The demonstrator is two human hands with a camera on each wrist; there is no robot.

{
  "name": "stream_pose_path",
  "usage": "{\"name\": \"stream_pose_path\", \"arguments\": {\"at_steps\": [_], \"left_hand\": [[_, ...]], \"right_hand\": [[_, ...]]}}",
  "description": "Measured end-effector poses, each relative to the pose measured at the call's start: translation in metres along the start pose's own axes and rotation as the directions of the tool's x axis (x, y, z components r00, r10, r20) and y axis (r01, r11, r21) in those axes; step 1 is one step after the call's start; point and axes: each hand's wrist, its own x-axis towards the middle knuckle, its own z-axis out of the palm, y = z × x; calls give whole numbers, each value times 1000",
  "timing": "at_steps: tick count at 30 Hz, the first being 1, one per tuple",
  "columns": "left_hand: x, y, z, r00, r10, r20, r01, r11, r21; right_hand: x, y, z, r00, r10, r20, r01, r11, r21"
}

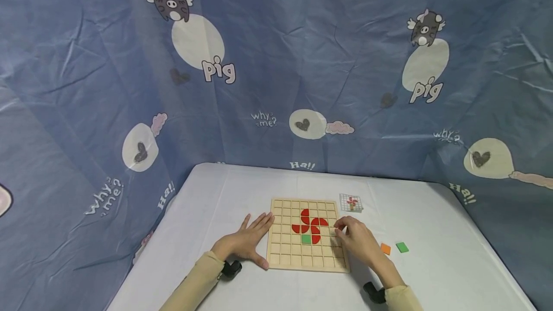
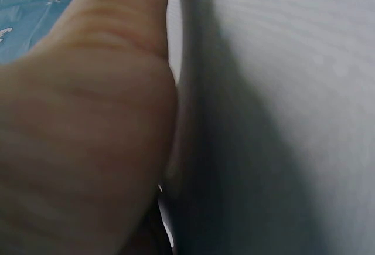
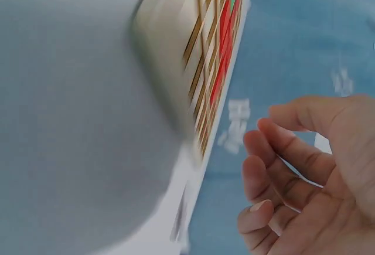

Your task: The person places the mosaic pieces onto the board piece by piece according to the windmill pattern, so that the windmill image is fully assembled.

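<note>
A square wooden grid board (image 1: 282,247) lies on the white table in the head view. Several red quarter-round pieces (image 1: 316,239) form a pinwheel in its cells, with a green square tile (image 1: 306,239) below the centre. My left hand (image 1: 248,240) is spread flat, fingertips and thumb at the board's left edge. Over the right edge hovers my right hand (image 1: 357,238), its fingers loosely bent. In the right wrist view a small gap shows between thumb and forefinger, and nothing is visible there. The left wrist view shows mostly a blurred part of the left hand (image 2: 88,132).
A small printed card (image 1: 351,203) with a pinwheel picture lies beyond the board's upper right corner. Right of the right hand are a loose orange tile (image 1: 386,249) and a loose green tile (image 1: 402,247). Blue patterned cloth (image 1: 268,85) hangs behind the table.
</note>
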Motion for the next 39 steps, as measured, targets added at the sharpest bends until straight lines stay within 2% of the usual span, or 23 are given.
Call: {"name": "stream_pose_path", "arguments": {"at_steps": [4, 6, 9, 13, 20, 23, 27, 29, 31, 36, 39], "left_hand": [[0, 1, 0, 1000, 0, -1, 0, 1000, -1], [0, 1, 0, 1000, 1, -1, -1, 1000, -3], [0, 1, 0, 1000, 3, -2, -3, 1000, -8], [0, 0, 0, 1000, 5, -4, -5, 1000, -4], [1, 0, 0, 1000, 6, -6, -6, 1000, 5], [0, 0, 0, 1000, 8, -4, -8, 1000, 2], [-1, 0, 0, 1000, 10, -4, -10, 1000, -1], [-1, 0, 0, 1000, 10, -5, -10, 1000, -2], [0, 0, 0, 1000, 11, -5, -11, 1000, 0], [0, 0, 0, 1000, 7, -7, -7, 1000, 2], [0, 0, 0, 1000, 6, -4, -6, 1000, -2]], "right_hand": [[-8, 26, -18, 998, 49, -37, -51, 998, -40], [-14, 39, -28, 994, 101, -33, -103, 993, -56], [-23, 56, -44, 983, 184, 11, -183, 981, -61], [-34, 78, -64, 956, 282, 80, -276, 958, -73], [-50, 105, -91, 928, 351, 123, -336, 934, -125], [-52, 111, -95, 904, 397, 159, -378, 916, -133], [-52, 118, -93, 862, 461, 213, -442, 887, -132], [-52, 120, -90, 851, 474, 226, -457, 880, -128], [-51, 121, -88, 857, 467, 217, -448, 884, -132], [-52, 117, -81, 922, 357, 150, -342, 932, -118], [-52, 113, -75, 949, 282, 142, -273, 959, -82]]}}
